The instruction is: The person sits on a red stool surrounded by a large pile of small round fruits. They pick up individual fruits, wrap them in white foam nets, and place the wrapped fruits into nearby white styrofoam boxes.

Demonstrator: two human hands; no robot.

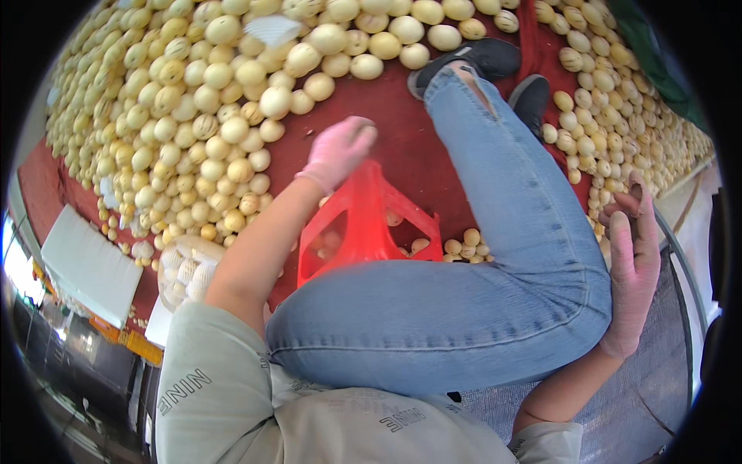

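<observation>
My left hand [342,152], in a thin pink glove, is curled just above the top of a red plastic frame with openings [366,223]; whether it grips anything is hidden. The frame stands beyond my bent leg in jeans [440,313], which covers its lower part. My right hand [632,272], gloved too, is raised beside my knee at the right, empty, fingers apart. A large heap of pale yellow pepino melons [203,124], some with dark stripes, fills the upper left. A second heap of these melons [626,110] lies at the upper right.
Red cloth [382,122] covers the floor between the heaps. A white foam net [272,30] lies on the left heap. Net-wrapped fruits fill a clear container [188,272] beside my left arm, near a white panel [93,261]. My dark shoes [481,58] touch or border the melons.
</observation>
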